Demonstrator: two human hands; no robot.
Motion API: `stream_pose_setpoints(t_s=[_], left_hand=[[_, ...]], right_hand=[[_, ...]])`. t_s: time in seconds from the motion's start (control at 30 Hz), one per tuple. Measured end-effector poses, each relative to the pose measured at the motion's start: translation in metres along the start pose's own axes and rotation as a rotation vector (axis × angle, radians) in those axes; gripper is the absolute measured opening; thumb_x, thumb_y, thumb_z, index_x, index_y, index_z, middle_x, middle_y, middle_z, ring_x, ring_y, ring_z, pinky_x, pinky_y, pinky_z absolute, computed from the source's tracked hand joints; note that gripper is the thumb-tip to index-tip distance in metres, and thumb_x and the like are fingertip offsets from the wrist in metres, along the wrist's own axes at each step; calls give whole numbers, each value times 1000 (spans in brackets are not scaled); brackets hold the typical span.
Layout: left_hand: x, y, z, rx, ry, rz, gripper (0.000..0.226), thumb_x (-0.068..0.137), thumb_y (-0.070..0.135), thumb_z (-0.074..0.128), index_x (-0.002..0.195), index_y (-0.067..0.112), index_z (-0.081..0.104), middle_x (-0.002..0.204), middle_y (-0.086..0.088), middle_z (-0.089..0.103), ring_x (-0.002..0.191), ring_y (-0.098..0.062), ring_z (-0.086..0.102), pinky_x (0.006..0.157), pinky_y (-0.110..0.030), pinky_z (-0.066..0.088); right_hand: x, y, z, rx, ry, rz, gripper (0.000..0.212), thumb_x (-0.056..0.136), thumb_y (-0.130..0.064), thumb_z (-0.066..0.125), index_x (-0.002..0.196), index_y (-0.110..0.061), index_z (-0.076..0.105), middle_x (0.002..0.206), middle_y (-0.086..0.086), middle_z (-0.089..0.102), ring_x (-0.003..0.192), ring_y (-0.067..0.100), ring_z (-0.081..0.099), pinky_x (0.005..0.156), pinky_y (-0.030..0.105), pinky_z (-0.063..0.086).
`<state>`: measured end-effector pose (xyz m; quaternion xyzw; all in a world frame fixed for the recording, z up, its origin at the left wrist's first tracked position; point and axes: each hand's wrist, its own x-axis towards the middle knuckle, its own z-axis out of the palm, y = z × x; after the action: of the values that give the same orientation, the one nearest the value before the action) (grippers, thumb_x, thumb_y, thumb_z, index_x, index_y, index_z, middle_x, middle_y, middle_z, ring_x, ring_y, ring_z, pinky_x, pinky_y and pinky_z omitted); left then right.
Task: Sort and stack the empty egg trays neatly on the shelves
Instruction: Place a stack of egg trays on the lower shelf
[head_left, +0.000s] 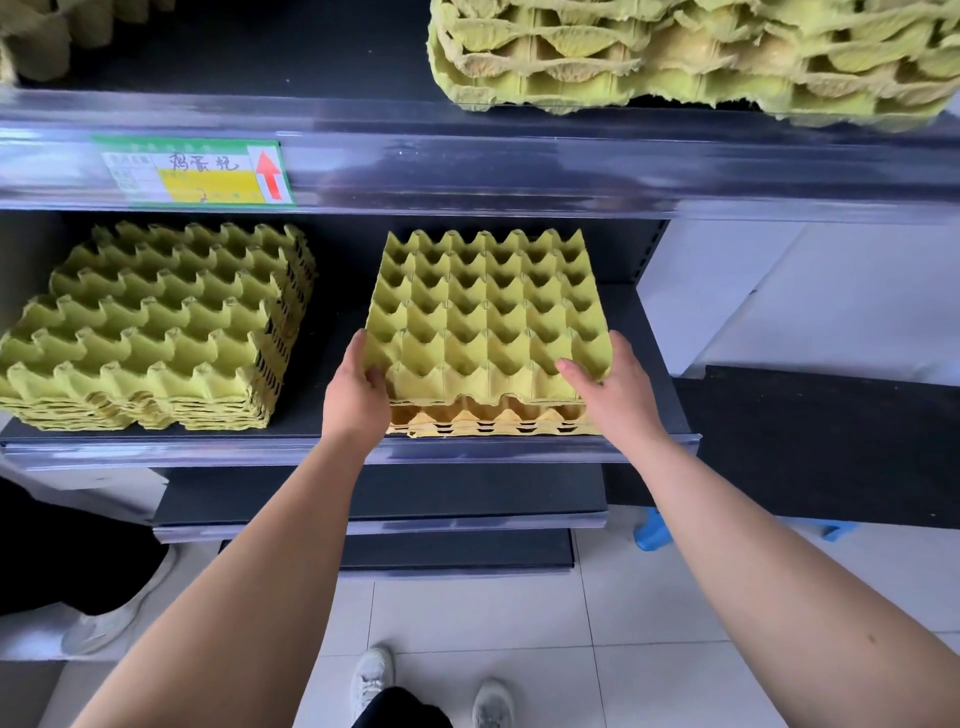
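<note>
While both hands clamp its near corners, a yellow-green moulded pulp egg tray (485, 312) sits directly over a short stack of matching trays (493, 415) on a dark, flat shelf (332, 364). Its surface is a grid of deep cups with pointed peaks between them, matte and fibrous. The left hand (356, 395) wraps round the tray's near left corner, fingers curled over the edge. The right hand (618, 389) grips the near right corner, thumb lying on top across the cups. The hands are apart, one on each side of the tray.

Left of the tray, on the same shelf, stands a taller stack of the same trays (150, 332), turned at an angle. Above the tray, on the next shelf up, lies a pile of rougher, ragged-edged pulp trays (675, 57). Above and left of the tray, a green and yellow paper label with a red arrow (192, 171) sits behind the clear plastic shelf strip. Below the tray are pale floor tiles (519, 597).
</note>
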<state>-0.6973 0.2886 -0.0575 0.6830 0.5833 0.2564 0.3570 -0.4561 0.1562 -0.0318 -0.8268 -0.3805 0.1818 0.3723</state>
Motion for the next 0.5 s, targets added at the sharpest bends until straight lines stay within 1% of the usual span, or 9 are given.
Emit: stream_pose_setpoints(t_s=[0.1,0.17,0.27,0.33,0.43,0.5], left_hand=[[0,5,-3,-36,60,46,49,101,16,35,149,25,29,126,-13,59,104,-36,58,82,-40,46],[-4,5,-5,-33,82,65,48,100,16,35,148,22,31,131,-12,55,108,-34,55,85,-39,43],[-16,-3,-1,5,48,72,50,100,14,36,149,21,28,132,-13,53,110,-34,53,83,-35,40],[-20,-6,3,2,22,72,53,100,12,36,150,22,24,133,-14,51,111,-32,52,83,-33,38],[-21,-5,4,-17,9,50,55,100,12,35,152,25,22,134,-11,52,110,-31,54,82,-33,41],[-21,-1,2,-55,26,53,53,101,13,35,151,27,25,132,-8,56,105,-30,57,77,-32,42]], right_hand=[[-3,-4,-3,19,56,-36,78,86,-54,58,147,-15,27,145,5,41,132,22,39,104,36,36],[-7,0,-4,25,59,-30,79,85,-54,59,146,-15,28,144,5,42,131,22,41,103,37,37],[-14,8,-5,16,23,-10,79,83,-55,61,144,-16,28,143,4,42,129,23,43,102,39,40],[-14,8,-6,22,-22,16,79,84,-52,62,144,-16,26,145,4,40,129,24,42,100,37,39],[-11,3,-10,57,-42,45,79,84,-48,64,145,-17,24,146,2,39,130,23,41,99,34,37],[-9,-2,-14,106,-26,46,75,84,-49,64,143,-18,28,139,-1,46,122,19,49,94,29,43]])
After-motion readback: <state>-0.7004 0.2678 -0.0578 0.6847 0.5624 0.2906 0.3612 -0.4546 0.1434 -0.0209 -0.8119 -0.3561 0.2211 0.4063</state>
